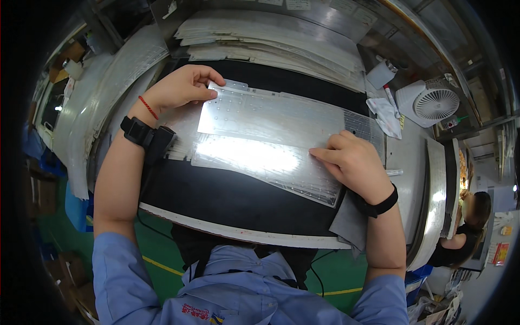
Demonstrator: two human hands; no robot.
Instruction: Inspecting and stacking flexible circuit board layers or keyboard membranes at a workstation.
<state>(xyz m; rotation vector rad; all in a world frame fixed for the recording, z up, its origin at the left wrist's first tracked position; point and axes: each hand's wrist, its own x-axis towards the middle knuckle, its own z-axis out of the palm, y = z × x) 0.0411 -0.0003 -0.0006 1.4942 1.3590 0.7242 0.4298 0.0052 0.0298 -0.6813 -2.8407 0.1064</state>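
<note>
Head: hands (187, 88) (357, 162) well apart, touching translucent sheet (271, 116).

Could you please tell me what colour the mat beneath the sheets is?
Black; the mat shows best in the head view.

We've got a white fan (436, 103) at right, white bottle (381, 75) with metal top, red-capped marker (391, 98) touching a crumpled white cloth (383, 120), grey cloth (351, 223) over the bench edge (244, 235), black-clad co-worker (460, 245) far right, green floor (157, 238) below
</note>
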